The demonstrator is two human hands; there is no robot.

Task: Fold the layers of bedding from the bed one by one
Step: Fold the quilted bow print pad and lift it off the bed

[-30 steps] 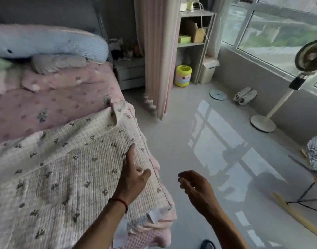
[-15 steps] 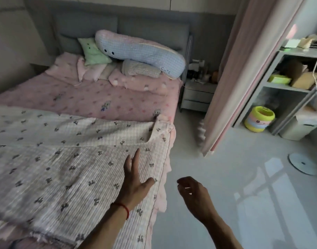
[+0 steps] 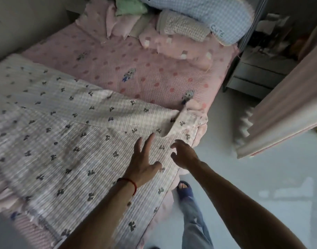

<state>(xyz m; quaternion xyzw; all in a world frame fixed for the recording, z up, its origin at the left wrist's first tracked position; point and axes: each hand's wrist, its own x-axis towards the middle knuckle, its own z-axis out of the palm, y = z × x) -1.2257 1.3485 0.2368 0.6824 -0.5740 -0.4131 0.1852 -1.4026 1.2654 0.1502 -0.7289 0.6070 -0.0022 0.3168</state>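
Observation:
A cream quilted blanket (image 3: 64,141) with small dark bow prints covers the near half of the bed, its upper part folded back on itself. Beneath it lies a pink dotted sheet (image 3: 136,69). My left hand (image 3: 143,159), a red string on its wrist, stretches with fingers spread over the blanket near its right edge. My right hand (image 3: 184,155) hovers beside it with fingers loosely curled, just short of the blanket's folded corner (image 3: 181,121). Neither hand holds anything.
Pillows (image 3: 172,40) and a long blue checked cushion (image 3: 208,13) are piled at the head of the bed. A nightstand (image 3: 258,69) and a pink curtain (image 3: 283,108) stand to the right. My foot in a blue slipper (image 3: 184,190) stands on the grey floor.
The view has tilted down and moved nearer to the bed. Both hands have reached forward toward the folded corner of the blanket at the bed's right edge.

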